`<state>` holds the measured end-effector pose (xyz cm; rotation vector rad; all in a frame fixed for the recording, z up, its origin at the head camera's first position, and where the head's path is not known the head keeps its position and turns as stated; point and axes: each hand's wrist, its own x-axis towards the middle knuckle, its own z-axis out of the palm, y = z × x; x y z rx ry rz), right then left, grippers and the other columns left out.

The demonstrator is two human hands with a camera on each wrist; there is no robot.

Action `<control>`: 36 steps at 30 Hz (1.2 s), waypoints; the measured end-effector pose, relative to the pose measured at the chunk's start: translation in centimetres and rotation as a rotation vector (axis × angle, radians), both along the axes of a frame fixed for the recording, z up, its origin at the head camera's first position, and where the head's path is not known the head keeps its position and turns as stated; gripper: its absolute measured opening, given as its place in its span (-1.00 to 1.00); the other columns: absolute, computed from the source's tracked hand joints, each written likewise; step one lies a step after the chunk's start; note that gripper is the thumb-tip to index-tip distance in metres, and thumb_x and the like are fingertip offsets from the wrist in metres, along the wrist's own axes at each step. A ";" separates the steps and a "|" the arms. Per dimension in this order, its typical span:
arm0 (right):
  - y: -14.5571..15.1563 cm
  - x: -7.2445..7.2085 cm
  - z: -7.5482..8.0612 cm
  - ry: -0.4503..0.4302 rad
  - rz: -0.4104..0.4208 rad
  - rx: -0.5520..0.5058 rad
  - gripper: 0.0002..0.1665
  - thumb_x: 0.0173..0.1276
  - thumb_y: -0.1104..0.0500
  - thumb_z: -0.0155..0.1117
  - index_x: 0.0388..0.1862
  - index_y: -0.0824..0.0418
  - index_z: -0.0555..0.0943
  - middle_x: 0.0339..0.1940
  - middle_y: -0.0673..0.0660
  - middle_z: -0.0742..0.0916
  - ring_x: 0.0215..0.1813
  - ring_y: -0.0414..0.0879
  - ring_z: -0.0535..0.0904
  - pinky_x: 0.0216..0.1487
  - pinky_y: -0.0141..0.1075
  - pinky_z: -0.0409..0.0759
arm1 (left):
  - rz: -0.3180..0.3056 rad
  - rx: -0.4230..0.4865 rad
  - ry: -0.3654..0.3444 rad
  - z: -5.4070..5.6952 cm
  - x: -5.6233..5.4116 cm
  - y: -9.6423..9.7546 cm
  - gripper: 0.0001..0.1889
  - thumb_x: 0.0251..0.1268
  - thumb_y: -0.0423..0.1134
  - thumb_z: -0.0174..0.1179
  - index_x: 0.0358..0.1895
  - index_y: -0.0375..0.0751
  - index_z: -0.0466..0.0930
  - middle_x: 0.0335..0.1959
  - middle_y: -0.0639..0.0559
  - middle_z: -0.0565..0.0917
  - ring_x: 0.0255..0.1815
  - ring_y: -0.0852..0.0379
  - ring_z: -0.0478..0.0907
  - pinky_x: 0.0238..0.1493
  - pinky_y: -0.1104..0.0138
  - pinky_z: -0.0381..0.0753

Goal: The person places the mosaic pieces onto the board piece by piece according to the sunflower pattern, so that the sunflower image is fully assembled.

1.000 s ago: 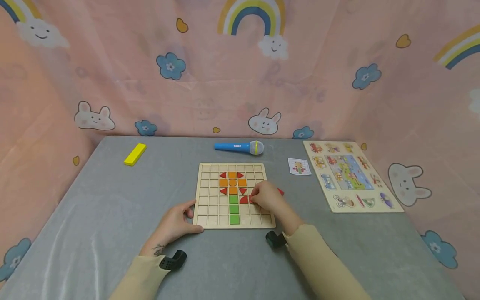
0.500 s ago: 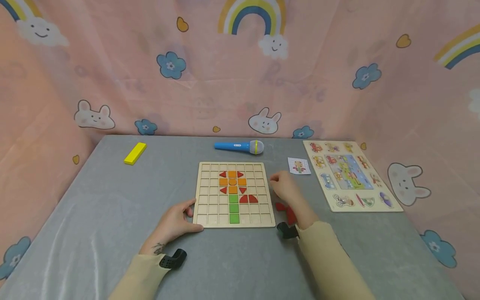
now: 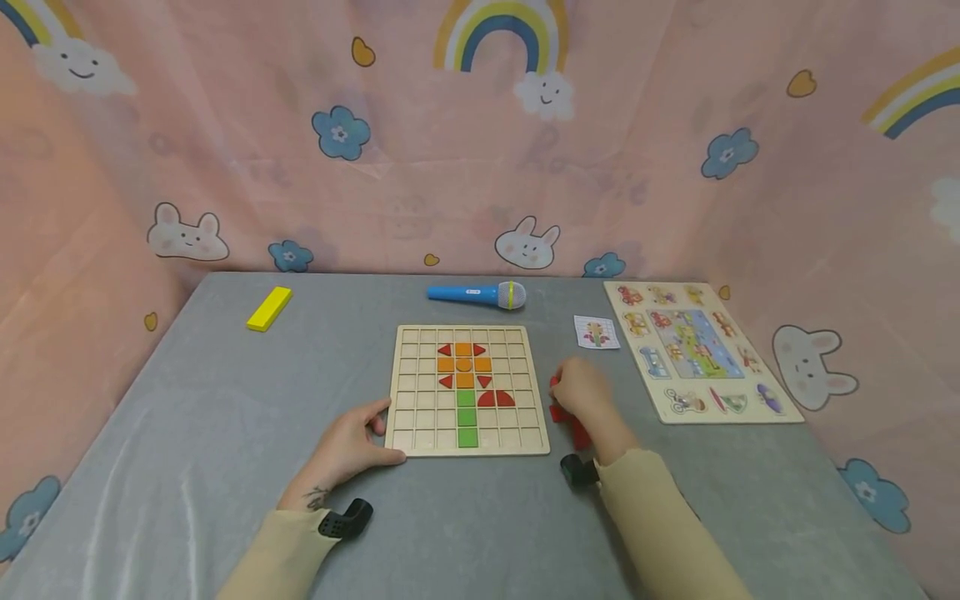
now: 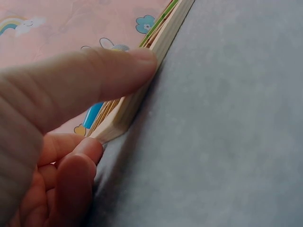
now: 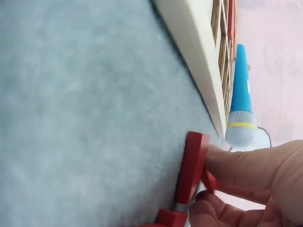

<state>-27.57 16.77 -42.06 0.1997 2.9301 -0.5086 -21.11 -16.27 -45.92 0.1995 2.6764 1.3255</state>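
Note:
A wooden grid board [image 3: 420,417] lies flat, with orange squares, an orange circle, small red triangles, green squares [image 3: 467,417] and two red quarter-round pieces [image 3: 497,399] set in its cells. My left hand [image 3: 357,439] holds its near left corner, thumb at the front edge and fingers by the left side, as the left wrist view shows. Right of the board, my right hand [image 3: 588,392] is over a group of red blocks [image 3: 580,433]. In the right wrist view its thumb and fingers pinch a red block [image 5: 208,182] beside another red block [image 5: 191,165]; the hand partly hides these.
Behind the board lies a blue toy microphone [image 3: 465,293]. A small pattern card [image 3: 597,332] and a picture puzzle board [image 3: 652,392] are at the right. A yellow block [image 3: 269,309] lies far left. A patterned pink cloth [image 3: 420,183] hangs behind the table.
My right hand has left the red pieces on the board and moved right, then down to the loose red blocks. A second quarter-round now shows fully on the board. The left hand stays put.

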 end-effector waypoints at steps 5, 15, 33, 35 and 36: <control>-0.1 0.1 0.1 0.019 -0.036 -0.056 -0.83 0.11 0.20 0.33 -0.41 0.27 0.56 -0.45 0.15 0.60 -0.42 -0.01 0.47 -0.45 -0.24 0.36 | 0.003 0.003 0.003 0.0 0.0 0.0 -0.05 -0.38 -0.26 0.55 0.30 -0.21 0.34 -0.42 0.04 0.43 -0.66 0.20 0.26 -0.64 0.39 0.25; -3.5 1.1 1.7 0.057 0.086 -0.413 -0.70 0.25 0.26 0.18 -0.02 0.23 0.60 -0.30 0.19 0.63 -0.39 -0.07 0.47 -0.46 -0.34 0.41 | 0.008 0.002 0.008 -0.1 0.0 0.0 -0.05 -0.39 -0.26 0.55 0.31 -0.20 0.34 -0.42 0.04 0.42 -0.66 0.19 0.24 -0.64 0.39 0.24; -7.2 3.6 0.6 -0.049 -0.026 -0.699 -0.97 0.11 0.33 0.27 -0.47 0.30 0.60 -0.61 0.09 0.56 -0.66 -0.11 0.36 -0.66 -0.42 0.29 | 0.005 0.001 0.012 0.0 0.0 0.0 -0.05 -0.38 -0.27 0.55 0.31 -0.23 0.33 -0.42 0.04 0.42 -0.65 0.18 0.24 -0.64 0.38 0.25; -7.5 3.9 0.4 -0.046 -0.029 -0.696 -0.96 0.11 0.33 0.27 -0.47 0.31 0.58 -0.60 0.10 0.56 -0.67 -0.13 0.35 -0.67 -0.42 0.27 | 0.004 0.003 0.016 -0.1 0.0 0.0 -0.05 -0.39 -0.27 0.55 0.30 -0.22 0.34 -0.43 0.04 0.43 -0.65 0.18 0.24 -0.63 0.38 0.25; -7.6 4.0 0.3 -0.054 -0.031 -0.695 -0.94 0.12 0.34 0.24 -0.39 0.32 0.59 -0.56 0.12 0.56 -0.68 -0.13 0.32 -0.67 -0.42 0.25 | 0.003 0.002 0.018 -0.1 0.0 0.0 -0.05 -0.39 -0.27 0.55 0.30 -0.22 0.34 -0.43 0.04 0.43 -0.65 0.18 0.25 -0.63 0.39 0.25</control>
